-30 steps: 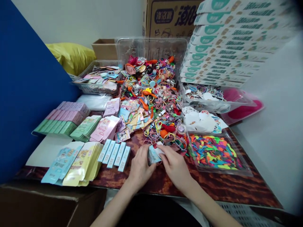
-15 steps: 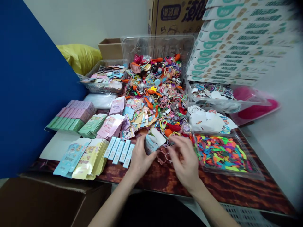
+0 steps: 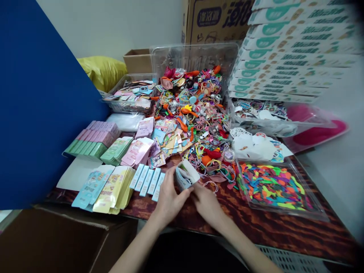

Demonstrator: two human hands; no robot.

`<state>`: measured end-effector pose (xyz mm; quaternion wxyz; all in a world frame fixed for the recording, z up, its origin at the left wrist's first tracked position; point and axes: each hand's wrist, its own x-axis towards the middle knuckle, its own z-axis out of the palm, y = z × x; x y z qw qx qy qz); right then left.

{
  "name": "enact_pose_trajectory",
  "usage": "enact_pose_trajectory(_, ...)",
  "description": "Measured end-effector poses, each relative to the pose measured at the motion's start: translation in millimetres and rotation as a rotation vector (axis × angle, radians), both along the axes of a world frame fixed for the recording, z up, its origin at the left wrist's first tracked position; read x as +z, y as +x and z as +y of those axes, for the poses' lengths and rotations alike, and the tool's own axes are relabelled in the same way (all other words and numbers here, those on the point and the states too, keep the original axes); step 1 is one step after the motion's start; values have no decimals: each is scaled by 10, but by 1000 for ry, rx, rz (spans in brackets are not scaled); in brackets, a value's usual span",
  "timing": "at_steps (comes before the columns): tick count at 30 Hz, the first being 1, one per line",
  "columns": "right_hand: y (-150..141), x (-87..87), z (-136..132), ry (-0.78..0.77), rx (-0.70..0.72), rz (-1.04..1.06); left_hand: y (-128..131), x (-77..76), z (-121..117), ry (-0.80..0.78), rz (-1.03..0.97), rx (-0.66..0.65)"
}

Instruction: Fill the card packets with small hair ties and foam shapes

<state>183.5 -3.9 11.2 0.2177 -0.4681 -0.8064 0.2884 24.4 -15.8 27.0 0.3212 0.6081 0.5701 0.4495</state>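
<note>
My left hand is closed around a small light-blue paper box, with its thumb along the near side. The box's top stands open, its white flap tilted to the right, and some small contents show inside that I cannot make out. My right hand is closed against the lower right of the box, its fingertips hidden behind it. Left of my left hand lies a row of several closed light-blue boxes. Just beyond the box spreads a heap of hair ties and small trinkets, with small cards at its left.
Stacks of flat folded boxes in blue, yellow, green and pink lie left. A tray of colourful balloons sits right, below white stickers. Stacked white boxes rise at the back right. A blue panel borders the left.
My right hand has moved from the trinket heap's near edge leftward and down to the box. Its spread fingers have closed in against it. The left hand still holds the box.
</note>
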Motion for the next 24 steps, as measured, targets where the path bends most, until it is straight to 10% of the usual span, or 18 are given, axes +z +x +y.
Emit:
enact_pose_trajectory(7,353,665,56,350,-319,247,141,-25,-20,-3,140,-76)
enact_pose_trajectory(11,167,600,70,476,-246,135,200,-76,-12,32,231,-104)
enact_pose_trajectory(24,221,438,55,159,-55,231,167,-153,-29,35,223,-72)
